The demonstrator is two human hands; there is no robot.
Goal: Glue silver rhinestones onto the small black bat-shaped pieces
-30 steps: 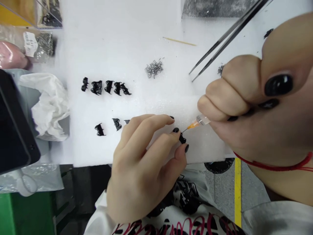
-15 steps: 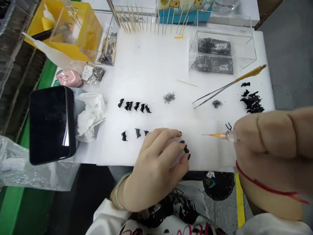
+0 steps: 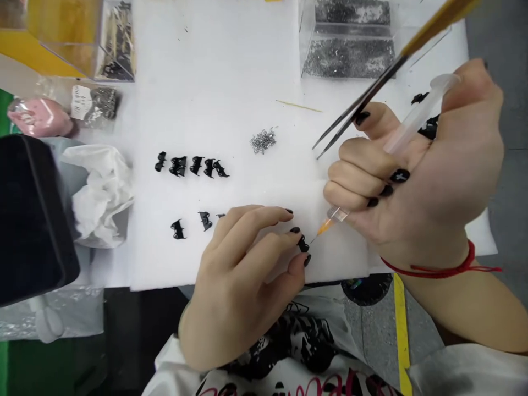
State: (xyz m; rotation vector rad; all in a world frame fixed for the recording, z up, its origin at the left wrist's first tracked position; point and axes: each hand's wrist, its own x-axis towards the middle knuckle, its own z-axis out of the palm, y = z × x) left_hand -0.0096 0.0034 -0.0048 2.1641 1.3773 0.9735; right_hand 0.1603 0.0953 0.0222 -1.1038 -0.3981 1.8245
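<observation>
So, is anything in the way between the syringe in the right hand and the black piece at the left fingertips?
Nothing visible. The needle of the syringe in the right hand points straight at the black piece, held by the left hand. The tweezers lie off that line.

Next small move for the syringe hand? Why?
I'd probably ease the right hand slightly leftward, guiding the syringe so its needle meets the black piece. The needle tip points at the piece's edge from very close by, though I can't confirm contact, and the left hand pinches the piece steadily enough, it seems.
</observation>
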